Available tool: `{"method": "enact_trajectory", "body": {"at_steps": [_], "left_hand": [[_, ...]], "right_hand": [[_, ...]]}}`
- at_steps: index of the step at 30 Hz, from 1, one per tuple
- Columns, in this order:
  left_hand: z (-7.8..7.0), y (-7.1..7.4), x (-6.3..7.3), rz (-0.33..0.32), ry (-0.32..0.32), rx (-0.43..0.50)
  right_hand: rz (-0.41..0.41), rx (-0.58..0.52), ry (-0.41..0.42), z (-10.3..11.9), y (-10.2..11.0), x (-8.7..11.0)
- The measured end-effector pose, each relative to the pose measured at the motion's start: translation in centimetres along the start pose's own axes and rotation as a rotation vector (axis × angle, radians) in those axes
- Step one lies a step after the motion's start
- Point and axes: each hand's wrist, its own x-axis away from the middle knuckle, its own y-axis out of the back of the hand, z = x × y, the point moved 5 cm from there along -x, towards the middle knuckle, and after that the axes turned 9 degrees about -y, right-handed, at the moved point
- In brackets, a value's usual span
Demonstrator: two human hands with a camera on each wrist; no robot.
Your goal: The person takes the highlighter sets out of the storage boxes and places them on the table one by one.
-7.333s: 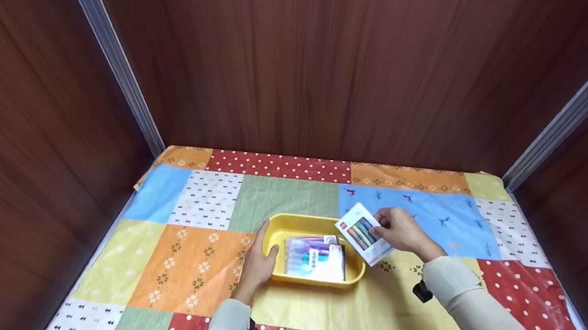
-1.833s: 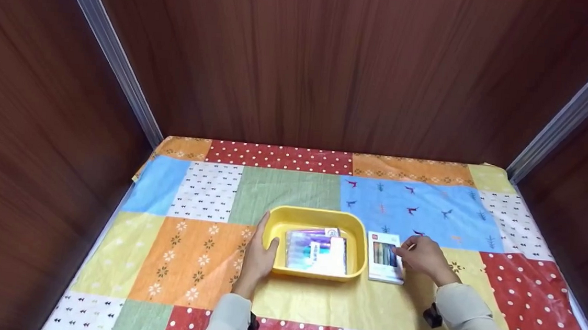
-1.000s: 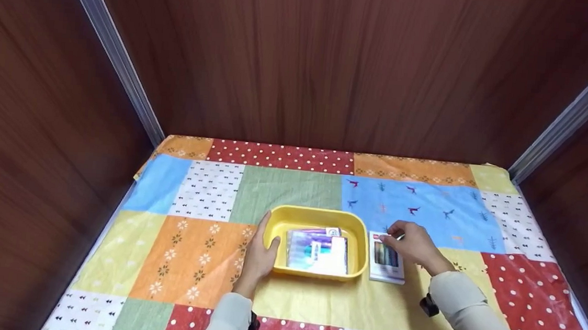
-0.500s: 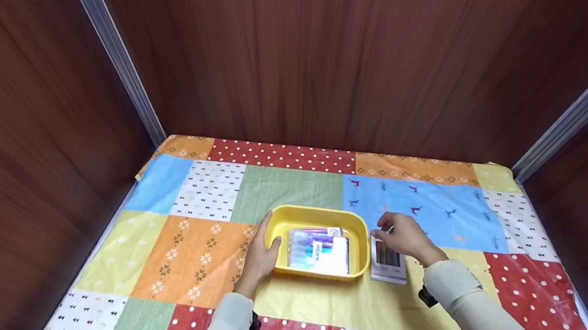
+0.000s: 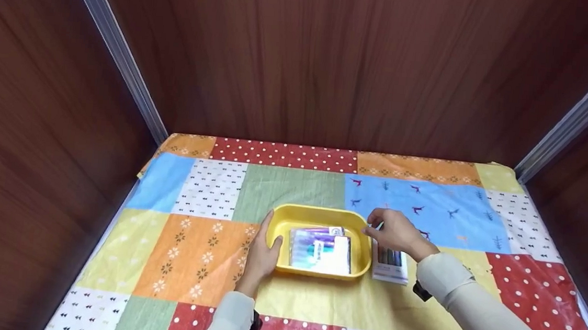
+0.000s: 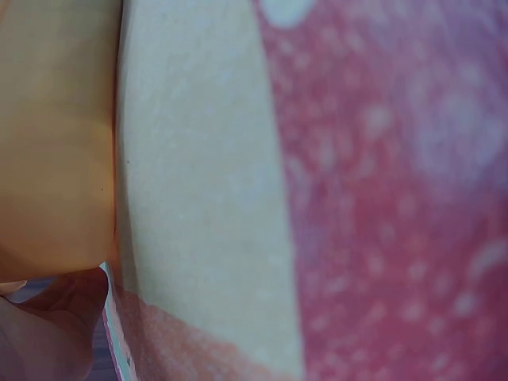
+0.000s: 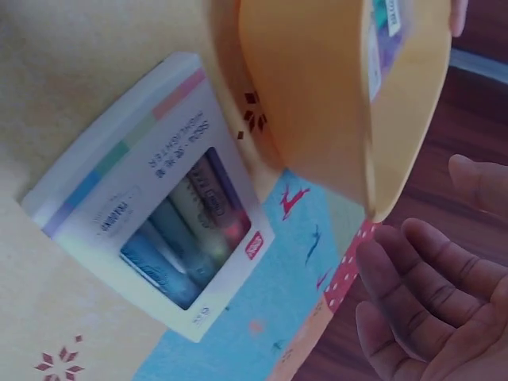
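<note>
While the yellow tray (image 5: 316,216) is sitting on the patchwork cloth (image 5: 152,264) with a couple of shiny packs (image 5: 320,253) lying inside, the left hand (image 5: 262,254) is gripping its 9 o'clock wall, thumb hooking over the rim. The right hand (image 5: 396,232) is hanging out around 2 o'clock, right by the tray's corner, fingers loosely bending and holding nothing; can't tell if they're touching it. A white highlighter box (image 5: 389,272) is lying at 3 o'clock, just beside the tray. Past the cloth, a dark wood panel (image 5: 312,61) is standing at 12 o'clock.
</note>
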Motion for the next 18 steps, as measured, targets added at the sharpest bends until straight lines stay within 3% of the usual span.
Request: {"method": "enact_trajectory", "body": {"at_steps": [7, 18], "left_hand": [[0.2, 0.0, 0.2, 0.007, 0.01, -0.004], [0.2, 0.1, 0.0, -0.002, -0.012, 0.001]], "right_hand": [[-0.001, 0.031, 0.062, 1.4, -1.0, -0.6], [0.082, 0.021, 0.083, 3.3, -2.5, -1.4]]}}
